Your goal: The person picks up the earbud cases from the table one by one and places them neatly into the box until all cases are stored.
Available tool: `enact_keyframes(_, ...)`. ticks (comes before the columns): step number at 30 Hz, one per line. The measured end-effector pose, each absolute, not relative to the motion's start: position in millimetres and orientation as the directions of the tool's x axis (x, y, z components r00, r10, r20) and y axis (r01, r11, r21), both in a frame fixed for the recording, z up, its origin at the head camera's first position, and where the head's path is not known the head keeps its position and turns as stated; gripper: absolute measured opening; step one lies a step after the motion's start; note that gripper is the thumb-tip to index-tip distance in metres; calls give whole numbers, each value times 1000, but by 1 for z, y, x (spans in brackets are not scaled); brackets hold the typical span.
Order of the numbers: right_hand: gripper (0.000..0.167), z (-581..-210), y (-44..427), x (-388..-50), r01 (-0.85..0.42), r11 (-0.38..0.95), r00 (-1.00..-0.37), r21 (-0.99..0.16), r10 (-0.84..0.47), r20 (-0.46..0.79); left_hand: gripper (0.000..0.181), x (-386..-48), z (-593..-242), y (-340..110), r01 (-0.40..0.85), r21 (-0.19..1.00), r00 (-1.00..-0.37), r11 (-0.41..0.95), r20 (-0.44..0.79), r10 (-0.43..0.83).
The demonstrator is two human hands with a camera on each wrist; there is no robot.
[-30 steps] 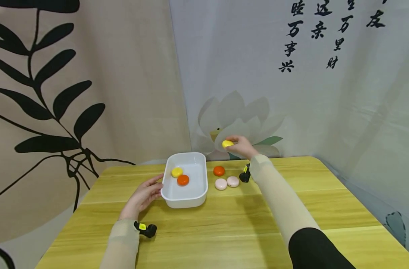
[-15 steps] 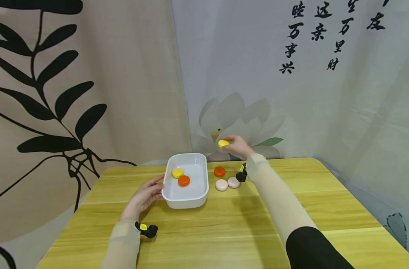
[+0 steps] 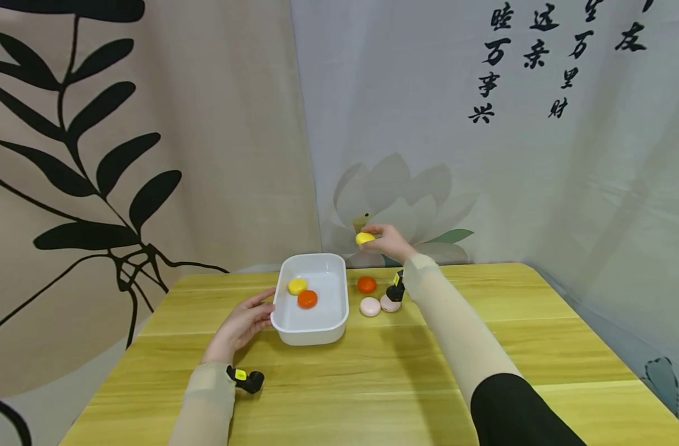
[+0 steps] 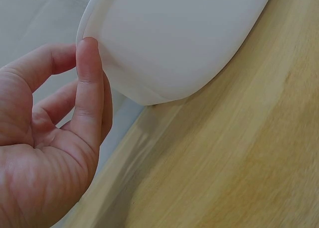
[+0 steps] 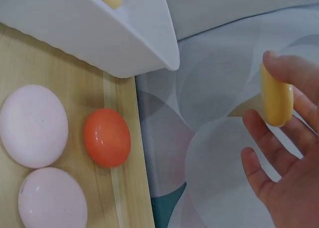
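My right hand (image 3: pixel 388 241) pinches a glossy yellow disc (image 3: pixel 365 238) between thumb and fingers, raised beyond the table's back edge. Seen edge-on in the right wrist view, the yellow disc (image 5: pixel 276 96) is thick with rounded sides. My left hand (image 3: pixel 245 325) holds the left side of a white rectangular tub (image 3: pixel 310 337); the left wrist view shows its fingertips (image 4: pixel 89 51) at the tub's rim. Inside the tub lie another yellow disc (image 3: pixel 297 285) and an orange disc (image 3: pixel 307 299), side by side.
Right of the tub, an orange disc (image 3: pixel 367 285) and two pale pink discs (image 5: pixel 34 126) lie on the wooden table (image 3: pixel 339 396). A printed cloth (image 3: pixel 233 124) hangs behind the table. Each wrist wears a small black camera (image 3: pixel 253 381).
My right hand has moved a little left toward the tub, carrying the yellow disc. The left hand keeps its place at the tub, and the view has shifted slightly.
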State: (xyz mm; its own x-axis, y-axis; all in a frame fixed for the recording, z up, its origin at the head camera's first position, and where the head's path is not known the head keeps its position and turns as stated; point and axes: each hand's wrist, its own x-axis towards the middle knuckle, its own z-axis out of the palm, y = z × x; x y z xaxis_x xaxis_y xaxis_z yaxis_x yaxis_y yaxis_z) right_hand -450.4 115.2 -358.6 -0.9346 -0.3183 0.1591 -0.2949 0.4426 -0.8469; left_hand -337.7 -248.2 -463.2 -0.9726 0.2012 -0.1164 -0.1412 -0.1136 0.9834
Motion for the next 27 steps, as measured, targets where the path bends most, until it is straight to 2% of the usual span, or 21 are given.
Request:
enact_keyframes(6,50,-359,106,-446,-334,470,-924,-817,-332,187,58,-337,-463,-247,-138,984,-973,-117,-112,201)
enact_keyframes(27,46,-363,84,-461,-325,440,-915,-837,-368,162,59,-337,-462,-245,-133,984,-976,-123,-108,190)
